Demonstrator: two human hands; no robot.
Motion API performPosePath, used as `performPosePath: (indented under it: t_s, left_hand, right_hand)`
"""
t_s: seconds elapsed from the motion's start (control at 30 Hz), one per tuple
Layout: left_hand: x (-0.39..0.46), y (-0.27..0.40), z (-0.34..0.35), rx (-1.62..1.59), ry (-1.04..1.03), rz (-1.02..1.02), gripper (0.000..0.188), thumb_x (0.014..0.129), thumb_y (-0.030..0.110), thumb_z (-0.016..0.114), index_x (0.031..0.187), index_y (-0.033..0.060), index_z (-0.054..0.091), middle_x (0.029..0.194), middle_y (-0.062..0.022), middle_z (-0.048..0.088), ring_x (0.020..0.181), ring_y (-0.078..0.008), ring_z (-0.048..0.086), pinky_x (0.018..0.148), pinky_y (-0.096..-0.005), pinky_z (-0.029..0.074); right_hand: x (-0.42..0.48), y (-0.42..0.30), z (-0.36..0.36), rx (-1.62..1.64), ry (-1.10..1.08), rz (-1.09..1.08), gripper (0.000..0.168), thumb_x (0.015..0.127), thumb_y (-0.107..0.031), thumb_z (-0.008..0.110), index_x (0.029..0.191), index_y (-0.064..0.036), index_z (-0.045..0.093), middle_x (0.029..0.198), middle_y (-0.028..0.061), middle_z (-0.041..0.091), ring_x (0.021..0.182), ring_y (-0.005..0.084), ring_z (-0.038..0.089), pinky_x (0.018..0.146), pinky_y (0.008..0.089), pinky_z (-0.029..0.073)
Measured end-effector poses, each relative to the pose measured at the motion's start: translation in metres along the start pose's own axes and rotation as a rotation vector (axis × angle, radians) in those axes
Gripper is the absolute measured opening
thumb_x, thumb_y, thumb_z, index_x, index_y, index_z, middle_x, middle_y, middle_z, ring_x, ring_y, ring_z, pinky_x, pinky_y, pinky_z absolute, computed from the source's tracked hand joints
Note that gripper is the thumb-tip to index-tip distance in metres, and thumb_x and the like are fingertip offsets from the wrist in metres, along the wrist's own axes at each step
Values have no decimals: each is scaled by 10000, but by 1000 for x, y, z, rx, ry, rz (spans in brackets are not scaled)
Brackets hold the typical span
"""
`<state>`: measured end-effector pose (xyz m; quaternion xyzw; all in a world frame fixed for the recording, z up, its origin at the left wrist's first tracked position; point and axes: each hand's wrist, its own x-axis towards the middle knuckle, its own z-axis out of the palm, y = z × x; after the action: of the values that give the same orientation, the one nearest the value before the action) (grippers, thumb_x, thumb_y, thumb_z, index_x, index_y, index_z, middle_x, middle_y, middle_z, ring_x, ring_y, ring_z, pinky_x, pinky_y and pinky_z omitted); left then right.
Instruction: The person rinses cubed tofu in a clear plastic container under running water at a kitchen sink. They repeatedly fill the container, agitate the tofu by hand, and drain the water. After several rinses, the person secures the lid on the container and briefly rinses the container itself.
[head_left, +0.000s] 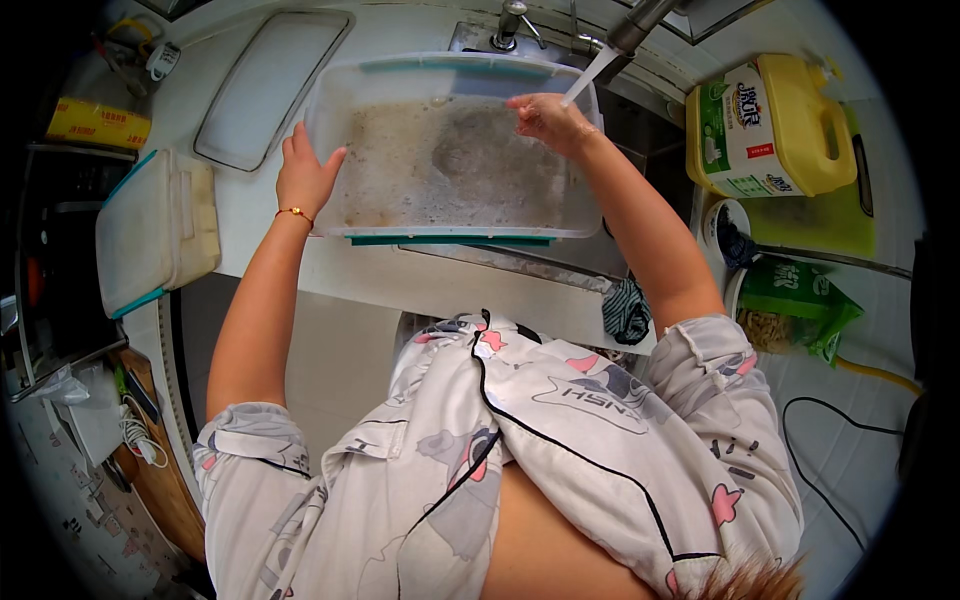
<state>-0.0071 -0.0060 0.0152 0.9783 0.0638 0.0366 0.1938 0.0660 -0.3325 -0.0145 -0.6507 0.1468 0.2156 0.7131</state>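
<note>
A clear plastic storage bin (450, 234) with teal latches stands at the sink, partly over the counter. Murky, foamy water (405, 165) covers its bottom. My left hand (307, 169) straddles the bin's left rim, with the thumb inside and the fingers along the outer wall. Over the bin's right side, my right hand (551, 120) is wet, with its fingers loosely bent and nothing visible in them. A stream of water (589, 77) from the metal faucet (637, 26) strikes the back of this hand near the wrist.
A translucent lid (274, 86) lies on the counter at the back left. Near the left edge stands a lidded plastic container (142, 225). On the right are a yellow detergent jug (810, 135), a green bag (795, 300) and a striped cloth (627, 311).
</note>
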Motion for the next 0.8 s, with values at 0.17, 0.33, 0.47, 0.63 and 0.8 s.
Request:
performPosePath:
  t_s: [0.17, 0.33, 0.47, 0.63, 0.8]
  left_hand:
    - [0, -1, 1, 25, 8, 1, 699, 721, 380, 585, 1239, 37, 265, 1161, -178, 388, 990, -336, 464, 777, -380, 421]
    - [0, 1, 0, -5, 1, -17, 706, 718, 378, 589, 1241, 27, 272, 1175, -189, 383, 1032, -335, 441, 818, -376, 402]
    - [0, -1, 2, -6, 2, -6, 706, 718, 377, 590, 1240, 23, 272, 1167, -191, 386, 1029, -336, 440, 819, -375, 401]
    - [-1, 0, 0, -11, 7, -4, 703, 718, 371, 592, 1237, 19, 273, 1156, -193, 390, 1023, -336, 443, 814, -374, 403]
    - [1, -5, 5, 5, 49, 49, 696, 715, 381, 591, 1229, 47, 261, 1127, -172, 395, 937, -342, 486, 736, -390, 435]
  right_hand:
    - [-2, -9, 7, 65, -107, -110, 145, 744, -26, 427, 785, -14, 565, 616, 25, 466, 486, 88, 359, 401, 228, 279]
    - [0, -11, -6, -74, -57, 8, 176, 730, -15, 441, 846, 11, 570, 628, 29, 495, 436, 88, 361, 373, 223, 262]
    - [-12, -14, 0, -104, 53, -52, 147, 770, -83, 470, 794, 8, 583, 578, 15, 486, 412, 91, 378, 370, 222, 277]
    - [-11, -17, -3, -331, 42, -40, 286, 786, -266, 538, 621, -32, 526, 536, 9, 452, 411, 95, 372, 387, 243, 296]
    - [4, -11, -6, -292, 105, -62, 281, 783, -244, 511, 572, -63, 467, 516, 5, 429, 420, 98, 374, 394, 273, 309]
